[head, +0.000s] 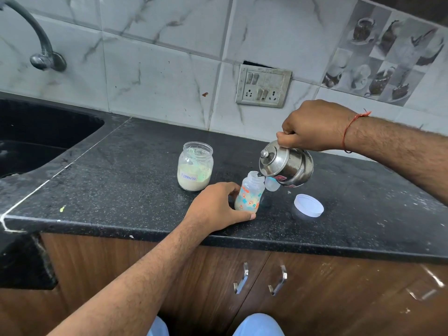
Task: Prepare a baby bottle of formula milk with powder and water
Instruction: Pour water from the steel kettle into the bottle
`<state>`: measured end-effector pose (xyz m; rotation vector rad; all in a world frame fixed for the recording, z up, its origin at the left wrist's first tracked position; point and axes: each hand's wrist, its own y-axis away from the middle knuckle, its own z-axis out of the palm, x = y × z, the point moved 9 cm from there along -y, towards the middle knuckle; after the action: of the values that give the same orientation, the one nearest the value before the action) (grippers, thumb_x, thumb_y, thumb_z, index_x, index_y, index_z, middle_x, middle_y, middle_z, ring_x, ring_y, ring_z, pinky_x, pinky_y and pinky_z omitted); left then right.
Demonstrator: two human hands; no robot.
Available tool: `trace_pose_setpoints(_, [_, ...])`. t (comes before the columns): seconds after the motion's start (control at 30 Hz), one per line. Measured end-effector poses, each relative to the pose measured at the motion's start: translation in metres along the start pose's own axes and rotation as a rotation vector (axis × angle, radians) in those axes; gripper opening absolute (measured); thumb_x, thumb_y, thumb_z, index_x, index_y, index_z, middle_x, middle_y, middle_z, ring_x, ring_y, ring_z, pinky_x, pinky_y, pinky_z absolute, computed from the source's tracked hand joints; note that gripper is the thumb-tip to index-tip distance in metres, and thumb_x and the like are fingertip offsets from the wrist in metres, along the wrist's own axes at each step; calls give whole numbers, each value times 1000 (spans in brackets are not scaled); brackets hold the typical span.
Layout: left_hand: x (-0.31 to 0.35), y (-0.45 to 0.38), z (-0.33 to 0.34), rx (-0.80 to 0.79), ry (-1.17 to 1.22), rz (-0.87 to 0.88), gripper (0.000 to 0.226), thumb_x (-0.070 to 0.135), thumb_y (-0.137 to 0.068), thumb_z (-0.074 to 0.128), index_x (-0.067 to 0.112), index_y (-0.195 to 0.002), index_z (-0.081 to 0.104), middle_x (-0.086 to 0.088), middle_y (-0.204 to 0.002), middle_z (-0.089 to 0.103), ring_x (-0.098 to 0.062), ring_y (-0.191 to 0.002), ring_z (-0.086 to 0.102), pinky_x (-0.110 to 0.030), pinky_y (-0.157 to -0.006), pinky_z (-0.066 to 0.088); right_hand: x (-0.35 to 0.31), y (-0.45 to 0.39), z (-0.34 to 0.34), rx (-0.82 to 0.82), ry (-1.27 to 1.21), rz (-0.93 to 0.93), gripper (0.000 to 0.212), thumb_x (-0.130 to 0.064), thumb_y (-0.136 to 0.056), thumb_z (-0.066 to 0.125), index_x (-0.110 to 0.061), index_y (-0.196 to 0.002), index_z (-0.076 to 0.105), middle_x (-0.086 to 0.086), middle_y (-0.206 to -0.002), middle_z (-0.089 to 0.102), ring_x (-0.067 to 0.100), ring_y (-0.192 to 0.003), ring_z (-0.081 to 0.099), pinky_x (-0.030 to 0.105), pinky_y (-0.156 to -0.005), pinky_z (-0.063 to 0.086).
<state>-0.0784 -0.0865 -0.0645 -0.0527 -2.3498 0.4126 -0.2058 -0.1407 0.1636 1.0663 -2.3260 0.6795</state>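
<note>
Bottle (249,194) stood open-necked near the front edge of the black counter (135,151), just right of the formula jar (195,166). Left hand (215,207) curled round its lower body, thumb along the counter side, steadying it. Right hand (312,127) gripped the steel pot (287,166) by its top, tilted with the spout at the bottle mouth; looked like the water pour. Pale powder or mix sat in the bottle's bottom part; level hard to read.

Handling guess: thin plastic, light, narrow base, so it tips easily under a pour. Printed wall probably slick if wet. Best hold is low and round the body, as it was, clear of the neck. Pot is rigid metal, heavier with water, possibly hot.

Clear teat cap (272,184) stood behind the bottle, partly hidden by the pot. White lid (309,205) lay flat to the right, apart from both.
</note>
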Motion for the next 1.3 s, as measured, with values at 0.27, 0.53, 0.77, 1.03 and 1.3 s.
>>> trace_pose_setpoints(0.27, [-3,0,2,20,17,7,68,69,-72,94,37,-129,74,22,-122,75,2,-111,67,-29,-95,58,-2,-1,-1,17,3,-3,54,-53,-97,44,-15,-64,62,2,-52,51,21,-53,46,26,-50,26])
trace_pose_setpoints(0.53, [-3,-1,2,27,23,9,68,70,-72,94,38,-128,74,22,-119,75,3,-108,67,-20,-85,52,-5,-2,-4,26,8,-17,54,-53,-97,43,-15,-64,62,2,-51,49,22,-52,45,25,-50,25])
trace_pose_setpoints(0.77, [-2,-1,1,17,18,3,70,69,-72,94,38,-131,73,22,-121,75,2,-109,67,-24,-89,55,-7,-3,-5,14,20,-20,53,-52,-98,44,-16,-62,59,2,-51,49,21,-52,45,25,-50,24])
trace_pose_setpoints(1.03, [-2,-1,1,3,0,-5,73,70,-73,94,36,-135,72,20,-126,75,-1,-113,68,-30,-96,59,-8,-4,-7,0,39,-29,53,-53,-98,43,-16,-62,58,2,-54,51,22,-55,48,26,-50,26])
trace_pose_setpoints(1.3, [-3,-1,1,18,8,2,74,70,-72,93,36,-134,72,20,-127,75,0,-114,68,-30,-96,59,-4,-2,-8,1,33,0,53,-53,-97,44,-16,-61,57,3,-55,52,19,-53,47,26,-50,28])
